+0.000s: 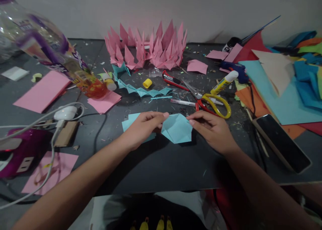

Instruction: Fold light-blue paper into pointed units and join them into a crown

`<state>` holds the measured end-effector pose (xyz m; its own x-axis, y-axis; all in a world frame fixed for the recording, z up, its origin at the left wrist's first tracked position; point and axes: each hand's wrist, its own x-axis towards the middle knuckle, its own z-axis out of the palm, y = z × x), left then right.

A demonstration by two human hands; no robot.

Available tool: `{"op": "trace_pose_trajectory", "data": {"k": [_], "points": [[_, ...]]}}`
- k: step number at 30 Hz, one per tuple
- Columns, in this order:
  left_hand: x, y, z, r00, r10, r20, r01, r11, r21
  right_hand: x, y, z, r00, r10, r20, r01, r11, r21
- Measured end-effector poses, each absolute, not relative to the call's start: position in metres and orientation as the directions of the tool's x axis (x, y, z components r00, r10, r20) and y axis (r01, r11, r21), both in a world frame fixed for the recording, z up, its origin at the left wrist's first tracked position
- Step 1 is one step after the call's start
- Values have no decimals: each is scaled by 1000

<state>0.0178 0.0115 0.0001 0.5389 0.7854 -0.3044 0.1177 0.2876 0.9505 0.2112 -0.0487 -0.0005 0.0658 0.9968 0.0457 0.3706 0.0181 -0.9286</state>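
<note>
Both hands pinch a folded light-blue paper piece (176, 128) lying on the dark table (161, 166). My left hand (144, 126) grips its left edge with thumb and fingers closed over it, covering more light-blue paper (128, 122) underneath. My right hand (213, 127) presses the right corner, fingers together. Behind the hands lie a chain of folded light-blue units (141, 89) and a ring of pink folded paper spikes (148, 48).
Red-and-yellow scissors (213, 104), a red cutter (173, 80), a glue stick (223, 82) and a yellow cap (147, 83) lie behind. A phone (283, 142) and coloured paper sheets (284, 89) are at right. A plastic bottle (60, 58), pink sheets (42, 90) and white cables (50, 122) are at left.
</note>
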Motion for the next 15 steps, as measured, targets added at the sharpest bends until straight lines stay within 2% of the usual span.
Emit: {"op": "trace_pose_trajectory", "data": {"k": [4,15], "points": [[17,12,-1,575,745,-337,158,303,940,211,-50,0,41,996,76,390,54,-919],[18,13,0,541,756,-369,191,317,929,212,-53,-1,-25,988,153,414,150,-898]]}}
